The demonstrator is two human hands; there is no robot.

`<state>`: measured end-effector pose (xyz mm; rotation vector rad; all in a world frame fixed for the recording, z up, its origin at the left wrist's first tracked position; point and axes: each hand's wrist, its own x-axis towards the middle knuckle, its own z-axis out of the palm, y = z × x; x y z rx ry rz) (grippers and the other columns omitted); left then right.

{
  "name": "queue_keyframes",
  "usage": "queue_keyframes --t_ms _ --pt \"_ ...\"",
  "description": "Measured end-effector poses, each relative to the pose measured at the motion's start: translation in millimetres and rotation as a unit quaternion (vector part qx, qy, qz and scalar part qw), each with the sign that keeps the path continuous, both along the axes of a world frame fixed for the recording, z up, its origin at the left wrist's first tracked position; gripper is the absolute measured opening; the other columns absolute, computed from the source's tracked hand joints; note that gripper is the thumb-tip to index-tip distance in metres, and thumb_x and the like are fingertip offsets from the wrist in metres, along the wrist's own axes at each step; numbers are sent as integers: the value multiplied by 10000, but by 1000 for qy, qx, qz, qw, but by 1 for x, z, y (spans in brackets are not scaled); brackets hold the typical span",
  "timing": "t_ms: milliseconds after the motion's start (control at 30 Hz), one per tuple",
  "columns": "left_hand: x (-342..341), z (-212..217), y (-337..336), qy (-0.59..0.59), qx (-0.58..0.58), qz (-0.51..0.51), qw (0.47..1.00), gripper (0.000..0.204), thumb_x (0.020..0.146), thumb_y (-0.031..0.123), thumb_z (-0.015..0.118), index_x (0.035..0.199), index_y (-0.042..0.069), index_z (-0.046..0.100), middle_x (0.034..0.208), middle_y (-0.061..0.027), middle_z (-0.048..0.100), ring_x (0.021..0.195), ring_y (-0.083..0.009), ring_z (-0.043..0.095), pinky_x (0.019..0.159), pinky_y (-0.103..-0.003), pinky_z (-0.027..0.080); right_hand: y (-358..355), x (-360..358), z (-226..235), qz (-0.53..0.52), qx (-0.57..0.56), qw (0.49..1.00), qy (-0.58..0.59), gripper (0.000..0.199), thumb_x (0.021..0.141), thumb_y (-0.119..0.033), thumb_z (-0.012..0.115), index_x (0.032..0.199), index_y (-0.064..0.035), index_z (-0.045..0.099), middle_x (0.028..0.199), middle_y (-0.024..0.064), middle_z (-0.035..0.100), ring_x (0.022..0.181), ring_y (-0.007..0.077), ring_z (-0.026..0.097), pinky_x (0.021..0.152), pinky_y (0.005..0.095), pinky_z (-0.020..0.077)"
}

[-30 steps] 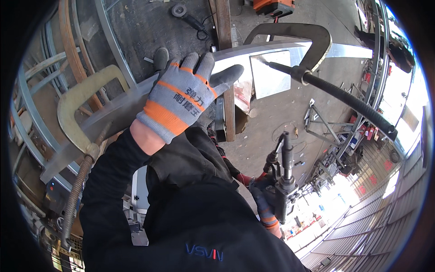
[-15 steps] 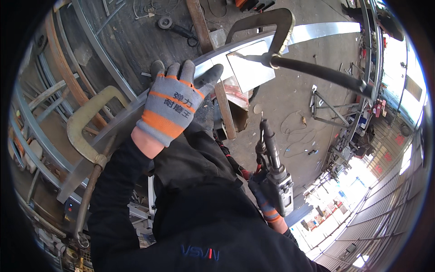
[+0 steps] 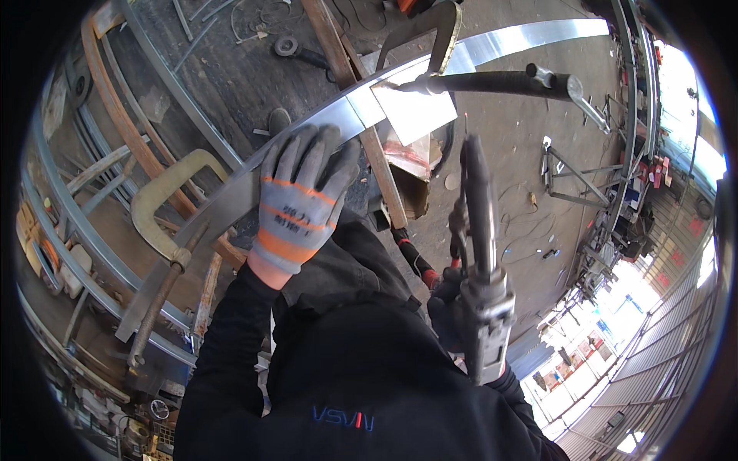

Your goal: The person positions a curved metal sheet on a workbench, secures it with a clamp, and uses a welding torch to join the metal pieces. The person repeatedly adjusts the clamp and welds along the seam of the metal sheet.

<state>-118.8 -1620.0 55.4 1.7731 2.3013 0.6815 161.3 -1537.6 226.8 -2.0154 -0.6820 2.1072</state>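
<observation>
A long curved flat metal bar arcs from lower left to upper right. My left hand, in a grey and orange glove, lies at its near edge with fingers stretched out. My right hand, in a dark glove and partly hidden, is closed around a gun-shaped welding torch with a long dark nozzle pointing up. A yellowish G-clamp grips the bar's left part. Another clamp with a thick dark screw sits farther right, beside a bright square plate.
A rusty beam passes under the bar. An angle grinder lies on the dark surface beyond it. More curved metal strips lie at left. A triangular metal frame and loose cables are on the floor at right.
My left hand has shifted slightly down and right, its thumb drawn in nearer the fingers. The torch has come up and toward the right, its nozzle larger in view. The whole view has shifted slightly.
</observation>
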Motion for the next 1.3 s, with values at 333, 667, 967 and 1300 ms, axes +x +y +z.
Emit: queue_keyframes --t_ms 333,667,967,1300 --pt "-8 -20 13 56 -18 -29 998 582 1012 329 788 1581 266 683 1610 -104 581 1430 -361 572 1222 -586 448 18 9 -3 146 32 988 -37 626 1038 -439 749 1462 12 652 1198 149 799 893 259 800 788 359 634" --pt "-16 -26 6 -50 104 -66 991 511 953 271 853 1446 173 757 1446 -85 652 1364 -338 601 1229 -574 480 45 -27 -35 528 433 731 -4 684 971 -62 803 1611 25 577 1452 210 751 1280 339 776 1053 382 597" --pt "-19 -29 3 -44 71 -71 994 690 923 333 891 1564 210 666 1449 -71 642 1336 -303 604 1227 -562 471 66 -61 -38 574 377 727 9 716 964 -1 782 1640 31 549 1534 231 708 1363 368 742 1130 405 561" --pt "-17 -29 7 -27 61 -59 996 672 928 355 882 1548 188 684 1384 -50 668 1308 -284 614 1203 -548 474 62 -68 -50 491 362 792 -1 473 944 -37 867 1399 -7 741 1190 87 848 1015 196 823 861 300 615"
